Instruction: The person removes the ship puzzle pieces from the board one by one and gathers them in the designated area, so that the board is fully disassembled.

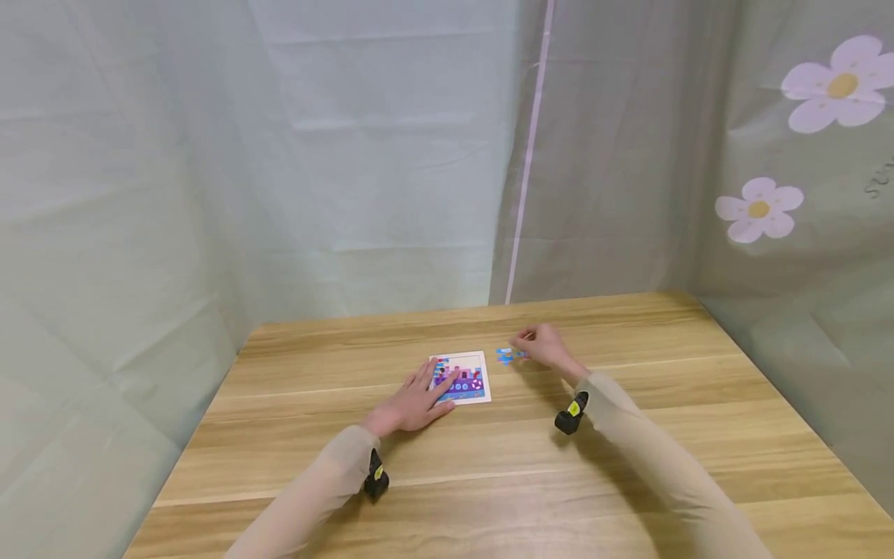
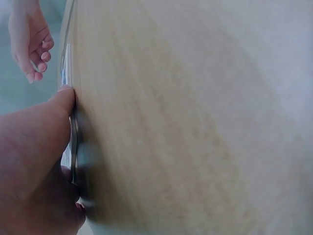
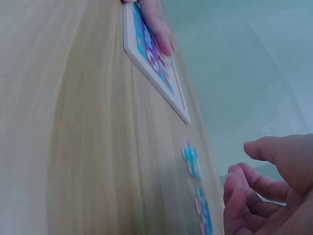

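A small jigsaw puzzle in a white frame (image 1: 486, 380) lies flat on the table, its picture purple, blue and pink with a pale bare patch along the top. Spread fingers of my left hand (image 1: 415, 400) rest on its left part and cover some of the picture. Just right of the frame are loose blue jigsaw pieces (image 1: 505, 355). My right hand (image 1: 548, 347) hovers over them with loosely bent fingers. In the right wrist view a gap shows between its thumb and fingers, with nothing held, beside one loose piece (image 3: 192, 159) and another (image 3: 204, 213).
The wood-grain table (image 1: 489, 481) reaches to a pale fabric wall (image 1: 391, 155) at the back. More fabric with printed flowers (image 1: 759, 210) hangs along the right side. Each wrist wears a black camera (image 1: 573, 413).
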Demonstrator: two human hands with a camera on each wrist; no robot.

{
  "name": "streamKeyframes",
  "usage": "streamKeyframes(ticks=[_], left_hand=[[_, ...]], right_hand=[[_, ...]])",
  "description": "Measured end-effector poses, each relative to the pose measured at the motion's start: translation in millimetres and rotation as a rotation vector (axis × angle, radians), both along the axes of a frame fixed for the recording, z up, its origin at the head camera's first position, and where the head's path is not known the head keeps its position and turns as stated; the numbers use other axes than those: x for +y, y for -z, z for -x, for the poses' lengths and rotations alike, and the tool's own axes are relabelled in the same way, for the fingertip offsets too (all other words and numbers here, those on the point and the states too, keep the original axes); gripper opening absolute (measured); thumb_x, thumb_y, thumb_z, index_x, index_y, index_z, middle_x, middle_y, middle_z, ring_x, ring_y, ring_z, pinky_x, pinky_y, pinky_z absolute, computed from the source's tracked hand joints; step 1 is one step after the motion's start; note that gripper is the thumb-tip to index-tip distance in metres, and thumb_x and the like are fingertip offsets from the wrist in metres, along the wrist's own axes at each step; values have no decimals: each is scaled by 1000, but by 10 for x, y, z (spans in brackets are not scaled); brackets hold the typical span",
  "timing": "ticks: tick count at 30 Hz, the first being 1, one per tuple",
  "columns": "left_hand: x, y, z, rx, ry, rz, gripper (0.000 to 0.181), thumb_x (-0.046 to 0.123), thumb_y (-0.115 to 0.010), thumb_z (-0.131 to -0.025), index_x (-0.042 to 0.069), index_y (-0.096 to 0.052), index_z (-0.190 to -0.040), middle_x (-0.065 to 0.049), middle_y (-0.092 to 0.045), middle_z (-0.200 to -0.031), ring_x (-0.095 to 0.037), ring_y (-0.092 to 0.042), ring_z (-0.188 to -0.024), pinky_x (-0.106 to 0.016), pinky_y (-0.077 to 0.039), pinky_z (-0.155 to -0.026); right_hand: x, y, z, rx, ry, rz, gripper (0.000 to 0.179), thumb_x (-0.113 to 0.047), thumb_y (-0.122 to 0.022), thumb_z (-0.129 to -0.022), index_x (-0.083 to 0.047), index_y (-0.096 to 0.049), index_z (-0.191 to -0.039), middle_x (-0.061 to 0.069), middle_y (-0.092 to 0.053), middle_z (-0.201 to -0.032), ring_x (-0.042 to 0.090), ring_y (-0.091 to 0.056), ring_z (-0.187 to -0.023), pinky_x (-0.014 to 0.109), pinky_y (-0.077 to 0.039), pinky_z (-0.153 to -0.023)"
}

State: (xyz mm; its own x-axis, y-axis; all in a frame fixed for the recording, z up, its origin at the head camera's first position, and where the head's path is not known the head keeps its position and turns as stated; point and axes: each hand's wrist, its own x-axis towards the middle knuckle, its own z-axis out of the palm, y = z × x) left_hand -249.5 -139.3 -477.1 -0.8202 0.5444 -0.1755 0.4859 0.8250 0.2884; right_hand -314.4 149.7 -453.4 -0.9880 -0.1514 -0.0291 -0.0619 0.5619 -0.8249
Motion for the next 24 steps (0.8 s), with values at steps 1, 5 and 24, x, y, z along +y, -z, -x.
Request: streamKeyframes(ticks=[1,5,24], left_hand=[[4,-9,1,1,-1,3,62,47,-36,-103,24,-14,-156,-27,3,-160,-41,-2,-149,-55,-13,-120],[19,-24,7,10,6,17,60,48,-35,-103,29,-15,-156,-28,1,-160,-42,-2,-149,-57,-15,-119],[10,-89,-23,-16,-4,33,66,49,-39,-101,20,-16,-156,-29,-2,-159,-42,-7,-149,-54,-17,-120]], right_hand=[[-26,2,-1,7,-7,-5,27,-22,-65,-92,3,-66,-102,16,-69,-94,23,-67,-74,28,-55,-64],[-121,-5,-7,5,-41,-4,25,-20,-61,-93,2,-67,-103,15,-69,-92,20,-65,-73,25,-52,-61],[-565,8,-27,-82,-199,142,23,-12,-58,-96,6,-64,-109,19,-70,-93,18,-67,-72,29,-58,-62]])
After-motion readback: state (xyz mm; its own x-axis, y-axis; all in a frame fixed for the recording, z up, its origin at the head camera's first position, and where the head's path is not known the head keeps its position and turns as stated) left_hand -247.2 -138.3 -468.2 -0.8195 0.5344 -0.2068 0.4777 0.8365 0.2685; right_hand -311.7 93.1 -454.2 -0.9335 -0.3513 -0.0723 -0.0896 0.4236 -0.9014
